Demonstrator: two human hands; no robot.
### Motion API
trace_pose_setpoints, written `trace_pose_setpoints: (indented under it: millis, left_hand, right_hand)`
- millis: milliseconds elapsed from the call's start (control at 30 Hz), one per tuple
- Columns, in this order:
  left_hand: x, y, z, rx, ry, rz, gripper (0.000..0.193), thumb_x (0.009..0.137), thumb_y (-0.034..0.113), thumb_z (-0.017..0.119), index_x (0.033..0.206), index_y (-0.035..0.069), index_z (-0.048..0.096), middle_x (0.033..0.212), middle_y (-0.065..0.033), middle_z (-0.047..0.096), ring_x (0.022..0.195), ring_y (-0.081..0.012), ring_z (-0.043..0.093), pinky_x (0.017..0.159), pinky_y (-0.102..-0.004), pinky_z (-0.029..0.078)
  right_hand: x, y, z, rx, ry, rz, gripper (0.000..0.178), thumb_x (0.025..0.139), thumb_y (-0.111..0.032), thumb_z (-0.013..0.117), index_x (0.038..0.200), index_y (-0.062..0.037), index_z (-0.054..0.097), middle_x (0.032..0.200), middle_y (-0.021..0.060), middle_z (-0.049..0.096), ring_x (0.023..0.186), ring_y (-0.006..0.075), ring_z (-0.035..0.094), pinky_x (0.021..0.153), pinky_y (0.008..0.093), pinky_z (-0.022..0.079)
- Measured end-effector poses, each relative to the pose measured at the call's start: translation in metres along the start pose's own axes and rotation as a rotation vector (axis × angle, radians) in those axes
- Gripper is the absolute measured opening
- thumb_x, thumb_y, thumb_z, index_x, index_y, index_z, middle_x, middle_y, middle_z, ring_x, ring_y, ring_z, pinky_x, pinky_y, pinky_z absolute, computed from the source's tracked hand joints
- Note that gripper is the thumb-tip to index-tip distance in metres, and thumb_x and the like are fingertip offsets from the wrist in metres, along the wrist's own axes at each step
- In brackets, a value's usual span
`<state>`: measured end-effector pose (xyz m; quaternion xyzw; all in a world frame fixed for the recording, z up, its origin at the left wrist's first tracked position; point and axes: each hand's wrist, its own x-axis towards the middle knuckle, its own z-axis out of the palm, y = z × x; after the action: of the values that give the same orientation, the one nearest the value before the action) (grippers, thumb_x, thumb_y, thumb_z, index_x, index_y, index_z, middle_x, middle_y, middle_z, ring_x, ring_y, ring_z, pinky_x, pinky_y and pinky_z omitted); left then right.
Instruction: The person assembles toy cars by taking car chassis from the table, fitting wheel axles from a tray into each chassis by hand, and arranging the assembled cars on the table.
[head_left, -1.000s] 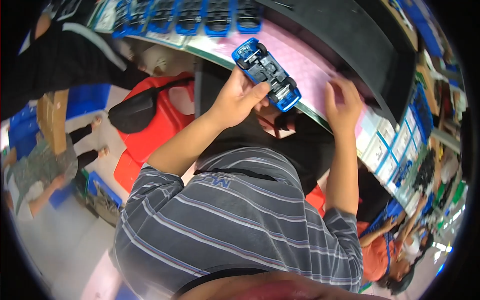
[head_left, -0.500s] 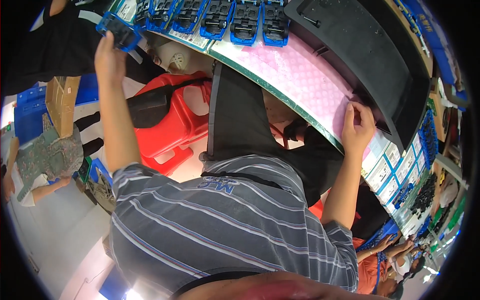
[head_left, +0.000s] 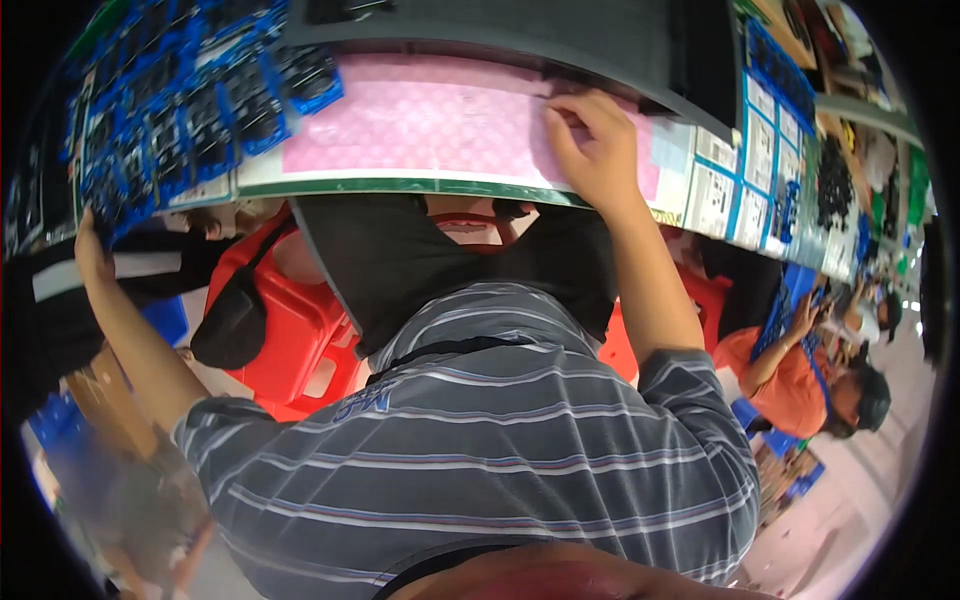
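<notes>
My left hand [head_left: 93, 250] is at the far left, against the end of the rows of blue-and-black toy car bodies [head_left: 165, 135]. Its fingers are partly hidden and blurred, and they appear closed on a blue toy car body [head_left: 112, 212] at the table's edge. My right hand [head_left: 600, 150] rests on the pink bubble-wrap mat [head_left: 430, 125], with thumb and fingers curled together. Whatever it may hold is too small to make out. Just beyond it stands the wall of a large black plastic tray [head_left: 500, 45].
Printed sheets [head_left: 715, 190] lie on the table right of the mat, with small black parts [head_left: 832, 185] farther right. Red plastic stools [head_left: 300, 310] stand below the table's green edge [head_left: 400, 186]. A person in orange [head_left: 790, 385] works at the right.
My view has swung to the left, and the table now lies more level across it. My left hand has brought the blue toy car body to the row's end. The right hand keeps its curled pose.
</notes>
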<state>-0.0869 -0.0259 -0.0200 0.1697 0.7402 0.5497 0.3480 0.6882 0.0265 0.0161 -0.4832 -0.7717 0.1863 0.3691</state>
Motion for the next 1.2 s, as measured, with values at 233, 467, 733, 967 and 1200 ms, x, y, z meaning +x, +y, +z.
trace_pose_setpoints:
  millis: [233, 467, 733, 967, 1200]
  left_hand:
    - [-0.013, 0.008, -0.037, 0.331, 0.212, 0.272, 0.054, 0.097, 0.039, 0.064, 0.127, -0.006, 0.062, 0.123, -0.0121, 0.066, 0.111, -0.0201, 0.061, 0.101, -0.0327, 0.043]
    - [-0.233, 0.013, 0.134, 0.961, 0.516, 1.017, 0.031, 0.099, 0.025, 0.058, 0.113, 0.000, 0.069, 0.111, -0.0172, 0.067, 0.099, -0.0291, 0.067, 0.087, -0.0367, 0.051]
    - [-0.367, -0.024, 0.321, 0.471, -0.362, 1.271, 0.017, 0.086, -0.001, 0.063, 0.102, -0.008, 0.064, 0.088, -0.0168, 0.058, 0.076, -0.0290, 0.056, 0.067, -0.0374, 0.047]
    - [-0.394, -0.027, 0.420, 0.331, -0.694, 1.199, 0.017, 0.084, -0.005, 0.063, 0.100, -0.007, 0.065, 0.086, -0.0145, 0.058, 0.068, -0.0216, 0.054, 0.056, -0.0273, 0.042]
    - [-0.379, -0.031, 0.431, 0.241, -0.829, 0.780, 0.008, 0.092, -0.001, 0.059, 0.096, -0.005, 0.065, 0.087, -0.0082, 0.058, 0.075, -0.0128, 0.054, 0.066, -0.0229, 0.043]
  right_hand:
    - [0.003, 0.000, 0.006, -0.042, -0.002, -0.050, 0.011, 0.079, -0.009, 0.071, 0.088, -0.0041, 0.069, 0.078, 0.0128, 0.063, 0.075, 0.0329, 0.061, 0.070, 0.0408, 0.050]
    - [-0.003, 0.003, -0.011, 0.052, 0.021, -0.053, 0.011, 0.079, -0.003, 0.071, 0.090, -0.0008, 0.069, 0.085, 0.0135, 0.065, 0.078, 0.0290, 0.063, 0.070, 0.0338, 0.051]
    - [-0.062, 0.062, -0.098, 0.126, 0.409, 0.087, 0.004, 0.079, 0.001, 0.061, 0.076, 0.0008, 0.059, 0.071, 0.0075, 0.056, 0.060, 0.0168, 0.052, 0.055, 0.0277, 0.042]
    - [-0.056, 0.140, -0.208, -0.710, 0.596, 0.400, 0.037, 0.080, -0.023, 0.073, 0.109, -0.0001, 0.066, 0.103, 0.0174, 0.063, 0.088, 0.0307, 0.063, 0.081, 0.0391, 0.051]
    - [-0.133, 0.211, -0.331, -1.301, 0.391, 0.849, 0.059, 0.077, -0.037, 0.077, 0.115, 0.0050, 0.062, 0.110, 0.0247, 0.065, 0.101, 0.0411, 0.064, 0.087, 0.0447, 0.051]
